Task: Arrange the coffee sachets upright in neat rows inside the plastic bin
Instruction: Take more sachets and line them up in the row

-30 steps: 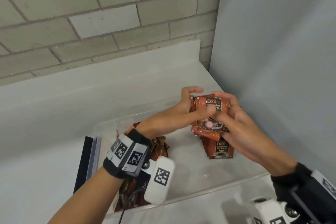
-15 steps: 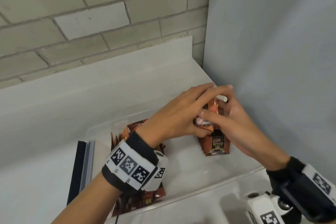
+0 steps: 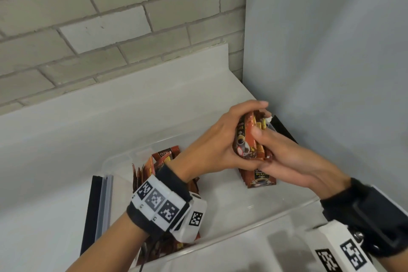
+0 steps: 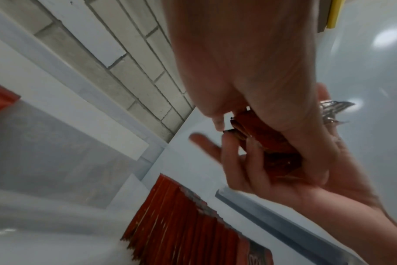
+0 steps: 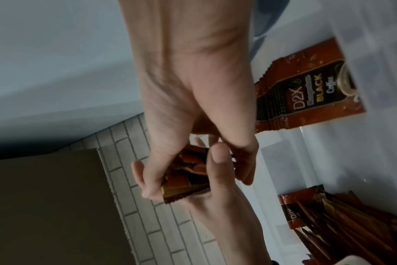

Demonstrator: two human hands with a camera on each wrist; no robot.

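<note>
While both hands clasp a small bundle of orange-brown foil coffee sachets (image 3: 248, 139) above the clear plastic bin (image 3: 254, 210), the task looks partly done. One tidy row of upright sachets (image 3: 260, 178) stands at centre right of the head view, just under the hands, its printed faces turned toward the camera. A looser, leaning heap of sachets (image 3: 154, 161) waits at the bin's left side, behind the left wrist. The left hand (image 3: 212, 146) curls its fingers over the bundle's top; the right hand (image 3: 284, 157) cups it from below, thumb pressed on the front. The bundle's long axis runs nearly vertical, tilted slightly right.
</note>
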